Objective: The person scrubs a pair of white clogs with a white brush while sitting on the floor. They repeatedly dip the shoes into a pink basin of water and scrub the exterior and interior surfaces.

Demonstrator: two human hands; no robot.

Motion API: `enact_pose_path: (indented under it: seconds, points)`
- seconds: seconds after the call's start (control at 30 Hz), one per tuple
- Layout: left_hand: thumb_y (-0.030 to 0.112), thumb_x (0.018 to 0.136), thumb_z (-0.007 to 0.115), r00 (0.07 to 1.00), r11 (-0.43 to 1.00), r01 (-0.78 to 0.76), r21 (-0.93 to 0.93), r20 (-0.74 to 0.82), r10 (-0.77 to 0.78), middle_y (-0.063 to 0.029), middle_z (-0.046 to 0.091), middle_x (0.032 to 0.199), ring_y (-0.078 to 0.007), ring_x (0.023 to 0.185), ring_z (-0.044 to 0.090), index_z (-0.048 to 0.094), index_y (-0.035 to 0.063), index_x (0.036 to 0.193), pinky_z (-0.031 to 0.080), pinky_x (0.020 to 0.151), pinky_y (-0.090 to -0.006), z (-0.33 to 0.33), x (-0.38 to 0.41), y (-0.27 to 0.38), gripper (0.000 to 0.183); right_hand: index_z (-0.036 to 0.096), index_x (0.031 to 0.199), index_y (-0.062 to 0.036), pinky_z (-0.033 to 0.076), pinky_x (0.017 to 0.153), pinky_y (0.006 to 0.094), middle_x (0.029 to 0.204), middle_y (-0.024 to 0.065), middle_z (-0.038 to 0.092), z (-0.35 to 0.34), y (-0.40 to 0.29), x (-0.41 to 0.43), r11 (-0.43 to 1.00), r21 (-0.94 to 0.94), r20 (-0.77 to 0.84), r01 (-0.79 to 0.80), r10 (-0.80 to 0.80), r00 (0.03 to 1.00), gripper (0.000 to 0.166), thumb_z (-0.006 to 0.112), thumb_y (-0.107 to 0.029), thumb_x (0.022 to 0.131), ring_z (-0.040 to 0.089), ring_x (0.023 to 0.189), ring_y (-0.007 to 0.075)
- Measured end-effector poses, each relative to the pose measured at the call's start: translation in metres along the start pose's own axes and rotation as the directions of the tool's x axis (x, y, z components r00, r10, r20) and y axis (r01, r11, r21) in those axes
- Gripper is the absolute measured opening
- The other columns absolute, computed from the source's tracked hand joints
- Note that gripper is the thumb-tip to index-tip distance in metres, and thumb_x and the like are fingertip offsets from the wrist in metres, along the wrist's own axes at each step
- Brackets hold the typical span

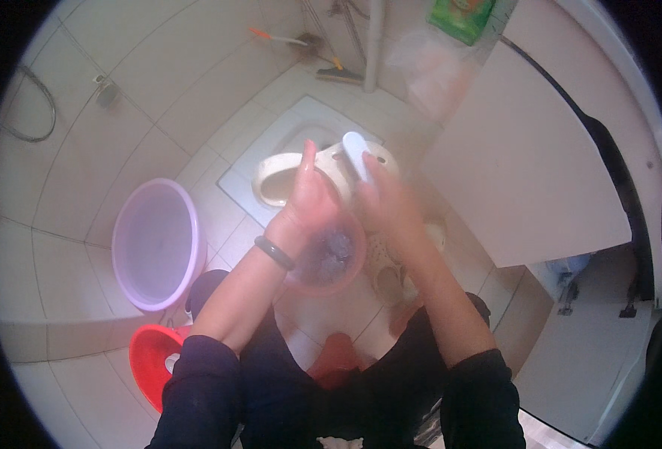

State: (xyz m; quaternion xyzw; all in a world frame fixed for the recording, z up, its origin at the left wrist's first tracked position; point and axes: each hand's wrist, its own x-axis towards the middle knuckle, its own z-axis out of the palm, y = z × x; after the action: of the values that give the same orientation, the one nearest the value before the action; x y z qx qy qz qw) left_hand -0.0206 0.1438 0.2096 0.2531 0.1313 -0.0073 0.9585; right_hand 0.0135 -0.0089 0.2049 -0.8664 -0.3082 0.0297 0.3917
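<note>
A cream-coloured clog [336, 163] lies sideways between my hands, its heel strap to the left and its holed toe to the right. My left hand [313, 193] is at the clog's opening, thumb raised beside the strap, and holds the shoe. My right hand [384, 193], blurred, grips a white brush [355, 147] whose rounded back shows over the clog's upper; its bristles are hidden. Beneath my left hand stands a pinkish basin of dark water [326, 264]. Another clog [388, 280] rests on the floor beside the basin, partly covered by my right forearm.
A purple basin [196, 247] and a red bucket [148, 359] stand at the left. Beyond the clog is a squat toilet [308, 109], with a squeegee [339, 74] and a toilet brush [286, 40] by the far corner. A white cabinet [533, 157] flanks the right side.
</note>
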Motion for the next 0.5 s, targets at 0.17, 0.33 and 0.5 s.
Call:
enact_pose_path:
  seconds: [0.17,0.33,0.5]
  points:
    - [0.065,0.093,0.029,0.999,0.999,-0.013,0.052,0.035,0.011,-0.0171,0.052,0.131,-0.03,0.122,0.049,0.043,-0.0009,0.132,0.036,0.107,-0.0434,0.004,0.0,0.025,0.078,0.046,0.136,-0.0175,0.049,0.077,0.0466,0.096,0.0217,0.064,0.007,-0.024,-0.015,0.994,0.107,0.069,0.016,-0.024,0.997,0.049,0.054,-0.033,0.09,0.063,0.089,0.039]
    - [0.065,0.093,0.032,0.993,0.983,0.112,0.146,-0.049,-0.106,-0.0135,0.049,0.134,-0.0285,0.123,0.048,0.045,0.006,0.133,0.036,0.106,-0.043,-0.003,-0.004,0.01,0.072,0.046,0.136,-0.0166,0.049,0.078,0.0463,0.098,0.0208,0.065,0.011,-0.022,0.015,0.997,0.07,-0.065,-0.032,0.037,0.997,0.047,0.053,-0.032,0.091,0.063,0.09,0.0386]
    - [0.069,0.09,0.03,0.999,0.999,-0.041,0.029,-0.022,0.042,-0.022,0.054,0.126,-0.0346,0.116,0.053,0.045,-0.0045,0.129,0.038,0.105,-0.0493,-0.005,-0.011,0.058,0.084,0.045,0.136,-0.0183,0.049,0.079,0.0468,0.105,0.0216,0.063,0.011,-0.037,-0.019,0.992,0.119,0.045,0.05,-0.055,0.997,0.047,0.052,-0.032,0.092,0.062,0.093,0.0396]
